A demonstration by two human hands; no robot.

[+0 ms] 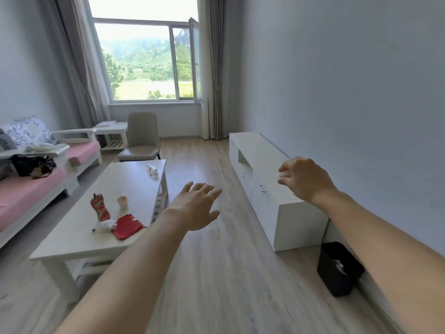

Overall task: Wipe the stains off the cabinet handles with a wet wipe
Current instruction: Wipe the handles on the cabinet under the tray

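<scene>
A long, low white cabinet (284,208) runs along the right wall. Small metal handles show on its front, one (262,188) near me and another (243,175) farther along. My right hand (304,180) hovers over the cabinet's near top, fingers curled round a small white wad, the wet wipe (283,175), mostly hidden in the fist. My left hand (196,207) is stretched out over the floor between the coffee table and the cabinet, fingers spread and holding nothing.
A white coffee table (79,239) at left carries a red bottle (100,207), a red pack (127,226), crumpled tissue and a small wrapper. A black bin (339,270) stands by the cabinet's near end. A pink sofa, a beige chair and a window lie beyond.
</scene>
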